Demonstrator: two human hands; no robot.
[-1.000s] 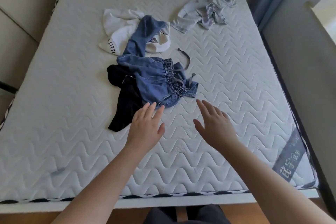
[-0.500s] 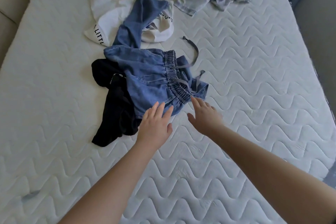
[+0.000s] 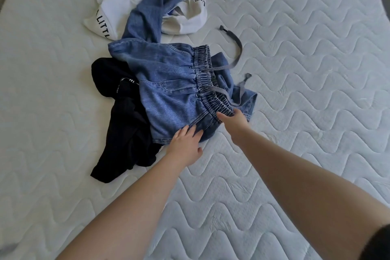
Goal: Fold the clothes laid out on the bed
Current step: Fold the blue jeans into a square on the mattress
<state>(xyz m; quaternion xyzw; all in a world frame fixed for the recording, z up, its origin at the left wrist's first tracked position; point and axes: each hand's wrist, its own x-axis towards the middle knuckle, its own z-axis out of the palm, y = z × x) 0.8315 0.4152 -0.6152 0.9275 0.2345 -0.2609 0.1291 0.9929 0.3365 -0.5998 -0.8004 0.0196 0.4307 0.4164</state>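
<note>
Denim jeans [image 3: 168, 82], one of four garments.

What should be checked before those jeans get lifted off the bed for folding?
1. Right hand on the jeans at the elastic waistband: ok, fingers curl onto it.
2. Left hand gripping denim: not ok, it rests on the near edge.
3. Jeans free of other clothes: not ok, they overlap the black garment and the white shirt.
4. Drawstring clear: ok, loose on the mattress.
5. Jeans' far leg end: cannot tell, out of frame.
</note>
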